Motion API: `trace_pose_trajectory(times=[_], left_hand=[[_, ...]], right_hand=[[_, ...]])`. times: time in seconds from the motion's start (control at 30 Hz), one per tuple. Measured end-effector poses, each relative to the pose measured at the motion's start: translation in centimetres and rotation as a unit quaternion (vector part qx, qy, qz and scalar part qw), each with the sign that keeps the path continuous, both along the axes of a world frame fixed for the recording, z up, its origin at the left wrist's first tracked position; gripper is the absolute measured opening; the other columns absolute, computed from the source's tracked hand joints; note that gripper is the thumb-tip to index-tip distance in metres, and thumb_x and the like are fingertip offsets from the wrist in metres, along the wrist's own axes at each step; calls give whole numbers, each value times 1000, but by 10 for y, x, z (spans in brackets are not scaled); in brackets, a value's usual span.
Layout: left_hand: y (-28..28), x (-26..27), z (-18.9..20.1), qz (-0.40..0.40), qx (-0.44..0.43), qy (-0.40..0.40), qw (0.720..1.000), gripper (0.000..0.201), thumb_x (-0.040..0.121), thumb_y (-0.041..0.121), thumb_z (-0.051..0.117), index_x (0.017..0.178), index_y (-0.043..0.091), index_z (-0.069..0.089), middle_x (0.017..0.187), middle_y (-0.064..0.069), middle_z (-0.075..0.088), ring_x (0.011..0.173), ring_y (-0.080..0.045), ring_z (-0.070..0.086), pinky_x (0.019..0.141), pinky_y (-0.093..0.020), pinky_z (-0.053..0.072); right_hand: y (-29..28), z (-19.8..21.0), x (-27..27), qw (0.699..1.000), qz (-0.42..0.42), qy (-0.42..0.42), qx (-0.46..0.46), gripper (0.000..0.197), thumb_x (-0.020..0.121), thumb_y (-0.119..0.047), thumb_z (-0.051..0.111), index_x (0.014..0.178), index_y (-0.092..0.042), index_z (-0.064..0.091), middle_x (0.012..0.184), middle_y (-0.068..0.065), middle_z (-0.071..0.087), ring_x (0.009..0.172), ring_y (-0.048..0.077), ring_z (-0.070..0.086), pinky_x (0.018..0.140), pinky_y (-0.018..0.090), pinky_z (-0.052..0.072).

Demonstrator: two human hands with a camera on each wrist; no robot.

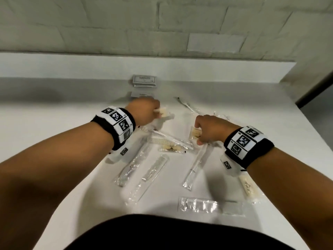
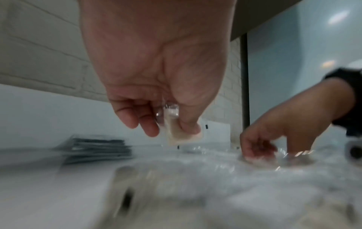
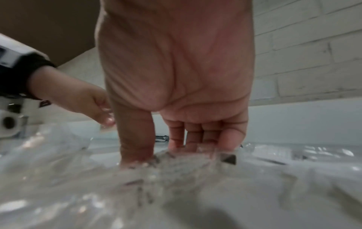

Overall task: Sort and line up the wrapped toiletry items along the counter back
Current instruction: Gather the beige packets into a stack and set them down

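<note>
Nearest the viewer lay a long clear-plastic sleeve holding a white comb (image 1: pixel 210 205), crosswise at the front edge of the white counter (image 1: pixel 45 112), with more clear-wrapped combs and toothbrushes (image 1: pixel 155 170) fanned loosely behind it, none yet sorted. Up against the counter's back rise sat a small stack of flat grey printed sachets (image 1: pixel 144 80), squared together, apparently the start of the line the task asks for. The left hand (image 1: pixel 144 112) was raised off the surface near that stack, its thumb and fingers pinched on a small cream pad in a clear wrapper (image 2: pixel 183 131); holding it by one end let the packet hang free, probably so it could be set down flat beside the sachets. The right hand (image 1: pixel 210 130) was lower, among the scattered packets, fingers curled and thumb pressed down around a second cream-filled clear packet (image 1: pixel 195 132) that seemed to rest on the counter; the grip looked closed on it, though blur in the wrist view left the exact contact uncertain. Taking like items in both hands would suit grouping them by kind.
</note>
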State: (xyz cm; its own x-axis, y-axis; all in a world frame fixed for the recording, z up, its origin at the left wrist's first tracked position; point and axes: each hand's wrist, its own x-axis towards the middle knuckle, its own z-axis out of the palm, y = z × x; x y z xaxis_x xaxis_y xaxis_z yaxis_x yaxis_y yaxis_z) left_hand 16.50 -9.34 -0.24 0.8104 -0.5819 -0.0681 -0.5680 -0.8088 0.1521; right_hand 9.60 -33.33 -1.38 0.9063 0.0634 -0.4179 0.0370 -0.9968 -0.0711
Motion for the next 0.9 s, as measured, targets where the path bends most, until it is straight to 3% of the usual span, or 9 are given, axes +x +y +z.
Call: trace_pose_trajectory(times=[0.07,0.2,0.33,0.47,0.57,0.67,0.73,0.8,0.9], left_hand=[[-1,-15,13,-4,-30,51,998,26,92,42,54,76,25,43,81,2,52,75,-18,50,65,-29,34],[-19,-58,18,-91,74,203,972,22,90,47,54,84,26,54,81,6,58,74,-15,54,60,-28,36],[-33,-80,4,-105,93,107,984,21,92,38,51,89,18,54,91,0,58,82,-20,53,65,-29,36],[-38,-87,-4,-81,69,73,992,19,88,39,54,82,21,51,94,0,53,86,-20,53,69,-30,39],[-41,-92,-9,-61,64,63,994,21,86,41,53,84,20,52,97,-2,51,85,-20,51,70,-31,41],[-47,-94,-12,-32,83,57,994,23,83,40,57,87,18,57,96,-4,54,84,-21,53,71,-31,45],[-52,-98,-13,-1,110,53,992,22,79,42,60,80,22,51,91,-2,49,82,-20,49,70,-32,44],[-58,-104,-15,34,121,58,990,23,77,43,62,79,24,48,90,-2,46,81,-21,47,72,-34,47],[-66,-111,-13,81,112,94,986,36,76,40,68,99,19,50,99,-2,46,91,-23,51,77,-35,47]], right_hand=[[-2,3,-2,1000,3,9,-14,54,73,-37,78,116,-16,53,111,2,54,91,20,51,73,29,41],[-12,8,-7,997,-25,-59,48,24,81,-37,69,88,-21,52,104,3,59,88,21,52,72,30,41],[-41,36,-29,952,-129,-160,226,12,90,-28,61,91,-18,54,87,-1,57,80,18,55,66,27,37],[-89,56,-68,919,-214,-209,258,15,92,-28,58,90,-13,57,83,2,60,69,12,54,58,24,38],[-110,60,-100,944,-230,-150,182,22,90,-32,61,85,-11,57,88,8,62,82,25,57,70,31,43],[-101,55,-130,981,-169,31,95,29,85,-38,66,71,-18,51,79,3,58,73,22,56,64,28,42],[-86,47,-146,986,-132,93,38,28,83,-42,66,83,-15,60,85,3,61,72,21,57,60,26,44],[-73,32,-157,990,-107,88,-16,45,82,-46,65,110,-10,63,108,8,62,86,23,61,68,27,48],[-60,13,-164,992,-97,67,-50,61,78,-44,70,127,-14,52,128,13,44,103,28,59,78,32,49]])
